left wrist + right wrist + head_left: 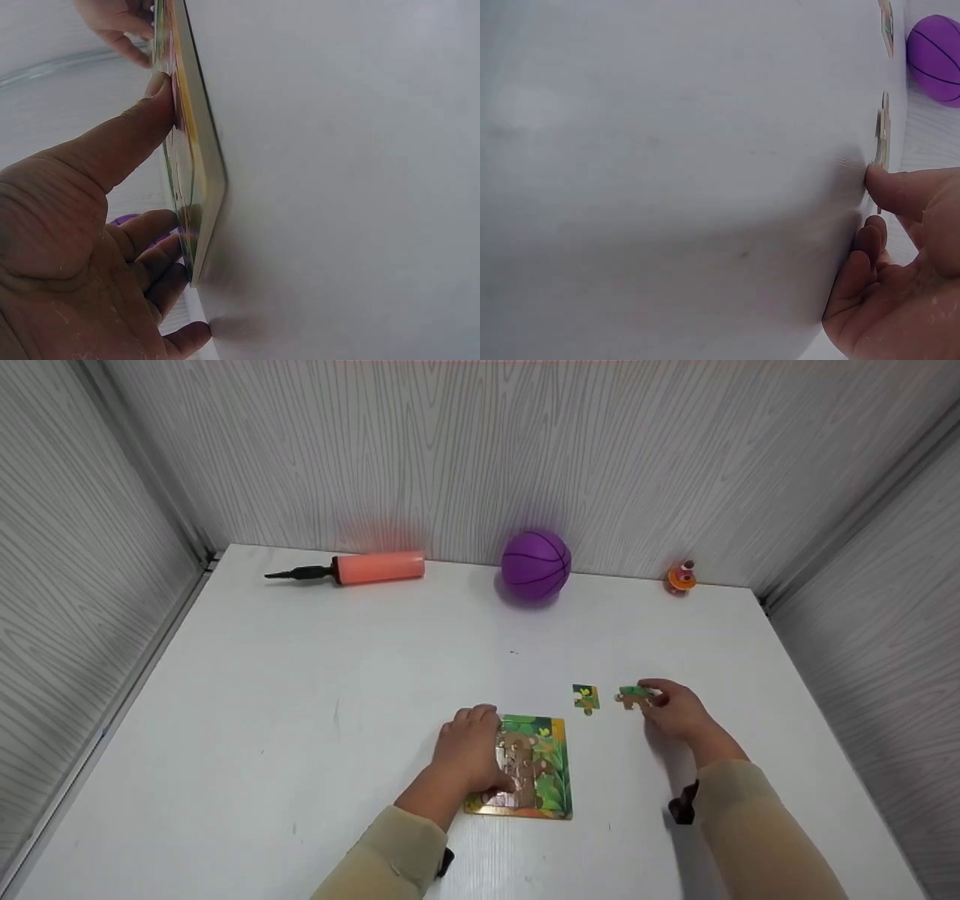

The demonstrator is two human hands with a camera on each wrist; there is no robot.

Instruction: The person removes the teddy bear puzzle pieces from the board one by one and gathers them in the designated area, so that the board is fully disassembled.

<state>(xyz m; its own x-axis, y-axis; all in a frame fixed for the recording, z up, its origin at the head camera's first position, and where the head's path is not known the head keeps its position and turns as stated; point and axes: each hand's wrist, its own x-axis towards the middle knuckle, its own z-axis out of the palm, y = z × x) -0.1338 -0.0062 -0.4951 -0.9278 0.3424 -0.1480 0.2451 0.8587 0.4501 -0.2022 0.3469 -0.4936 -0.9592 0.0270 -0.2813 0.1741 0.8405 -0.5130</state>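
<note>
Jigsaw puzzle: square, glossy, bear-printed, lay on the smooth white table beneath my spread left hand. Well apart, my right hand pinched a knobbed green-and-brown piece; another interlocking piece lay near it.

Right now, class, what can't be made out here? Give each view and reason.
Head view: left part of the puzzle, under the left hand.
Head view: right end of the brown-and-green piece, behind the right hand.
Head view: fine details of the small toy, too small.
Right wrist view: part of the purple ball, cut off by the picture's right edge.
</note>
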